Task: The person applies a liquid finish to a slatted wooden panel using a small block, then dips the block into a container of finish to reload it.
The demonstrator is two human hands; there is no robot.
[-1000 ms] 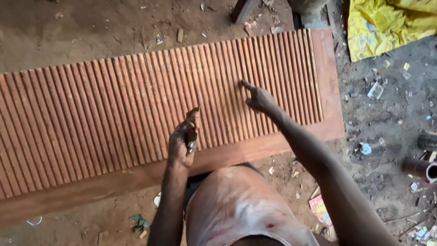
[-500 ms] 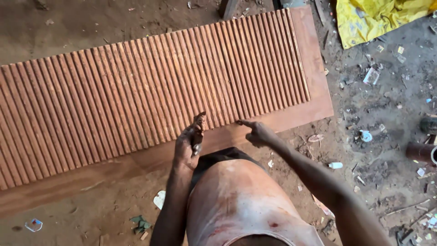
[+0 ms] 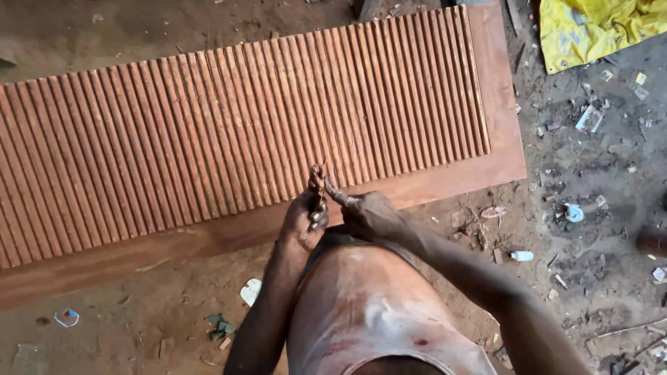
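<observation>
Below the middle of the view, at about six o'clock, both hands meet over the near edge of a long ribbed wooden panel (image 3: 243, 146) lying on the dirt floor (image 3: 139, 326). The left hand (image 3: 306, 221) is curled shut around a small thin object (image 3: 321, 201), too small and dusty to tell what it is; its tip sticks up between the fingers. The right hand (image 3: 368, 214) sits just beside it at three o'clock, touching it, with its forefinger stretched toward the top of that object; whether this hand actually grips anything cannot be told. Both hands are coated in reddish dust.

The panel runs from nine o'clock up toward one o'clock, its face cut into many narrow parallel ridges, with a flat smooth border along the near side and the right end. The hands hover over that flat border, right where the ridges stop.

At one o'clock a crumpled yellow sheet (image 3: 597, 28) lies on the floor, well apart from the panel. Scraps of litter dot the ground at three o'clock, among them a small white bottle (image 3: 521, 255). A pale scrap (image 3: 251, 290) lies near the left forearm at seven o'clock
</observation>
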